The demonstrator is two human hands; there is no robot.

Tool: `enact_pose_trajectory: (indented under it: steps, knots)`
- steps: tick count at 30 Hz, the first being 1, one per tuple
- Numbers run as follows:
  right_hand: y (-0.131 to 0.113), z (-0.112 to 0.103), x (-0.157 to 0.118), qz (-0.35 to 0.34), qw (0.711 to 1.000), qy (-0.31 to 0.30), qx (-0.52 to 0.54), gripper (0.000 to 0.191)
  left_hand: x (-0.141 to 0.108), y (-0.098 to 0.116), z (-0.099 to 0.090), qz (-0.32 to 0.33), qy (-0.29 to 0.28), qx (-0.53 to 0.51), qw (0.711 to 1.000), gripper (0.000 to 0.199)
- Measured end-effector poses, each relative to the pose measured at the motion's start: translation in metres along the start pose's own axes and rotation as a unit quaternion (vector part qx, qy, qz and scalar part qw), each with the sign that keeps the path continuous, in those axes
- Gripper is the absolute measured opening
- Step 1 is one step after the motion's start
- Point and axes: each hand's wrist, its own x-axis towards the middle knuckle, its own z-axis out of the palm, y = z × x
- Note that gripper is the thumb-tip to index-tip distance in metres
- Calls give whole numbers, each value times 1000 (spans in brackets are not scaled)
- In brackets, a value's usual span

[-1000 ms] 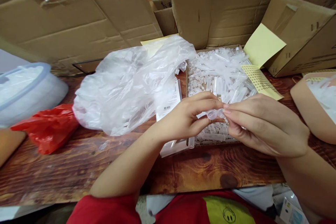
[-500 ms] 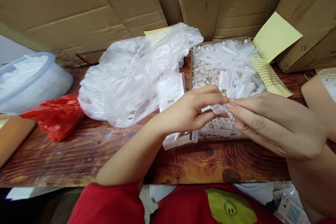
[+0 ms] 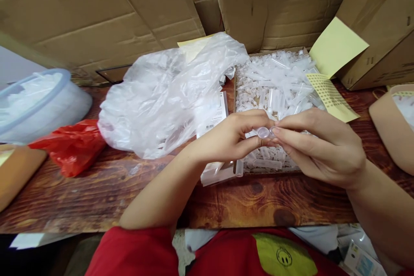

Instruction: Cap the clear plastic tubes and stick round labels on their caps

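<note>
Over the front of a shallow cardboard tray (image 3: 234,108), my two hands meet fingertip to fingertip. My left hand (image 3: 231,136) grips a clear plastic tube (image 3: 263,133) between thumb and fingers, its round end facing me. From the right, my right hand (image 3: 330,146) pinches a small clear plastic piece (image 3: 272,131) right beside that end. Whether the piece is a cap or part of a second tube, I cannot tell. Many clear tubes (image 3: 274,100) and small clear plastic parts fill the tray beneath my hands.
A crumpled clear plastic bag (image 3: 161,95) lies left of the tray, partly over printed packets (image 3: 216,116). Further left are a red bag (image 3: 73,146) and a blue tub (image 3: 64,95). Yellow sticker sheets (image 3: 338,47) lean at right. Cardboard boxes (image 3: 129,8) stand behind.
My right hand has shifted left and its fingers are more bent at the tube's end. My left hand stays nearly in place, the tube turned slightly.
</note>
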Motion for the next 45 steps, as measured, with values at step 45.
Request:
enact_pose_trajectory:
  steps: [45]
  knots:
    - [84, -22, -17, 529, 783, -170, -280, 62, 9, -8, 0, -181, 238, 43, 953, 28]
